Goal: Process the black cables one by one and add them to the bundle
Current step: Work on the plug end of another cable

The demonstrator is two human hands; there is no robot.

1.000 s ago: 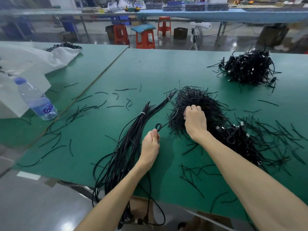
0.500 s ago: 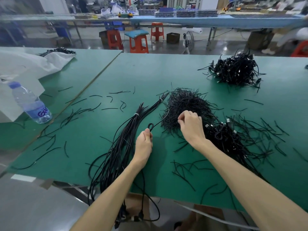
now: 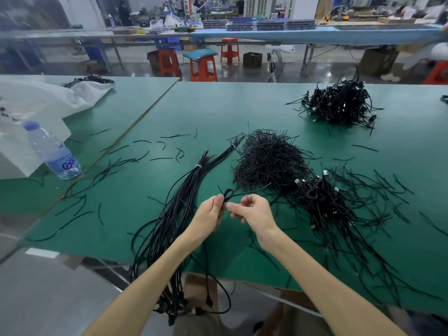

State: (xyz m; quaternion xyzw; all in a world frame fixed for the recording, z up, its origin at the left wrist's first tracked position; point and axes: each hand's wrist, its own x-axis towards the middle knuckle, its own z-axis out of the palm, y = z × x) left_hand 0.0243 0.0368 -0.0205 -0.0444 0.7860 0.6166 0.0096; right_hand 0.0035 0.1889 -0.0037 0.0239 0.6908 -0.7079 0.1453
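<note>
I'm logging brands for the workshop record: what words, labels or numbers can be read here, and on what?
"Ga": purple letters on the water bottle label; the rest curves out of sight.
Far bench, its trays and machines: any markings are too blurred to read.
Nothing else shows legible text.

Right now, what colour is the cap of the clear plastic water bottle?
Pale blue-purple cap, head view.

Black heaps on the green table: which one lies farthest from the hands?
The tangled cable heap at the far right, set apart by bare table; the tie mound and the coiled cables lie close to the right hand.
</note>
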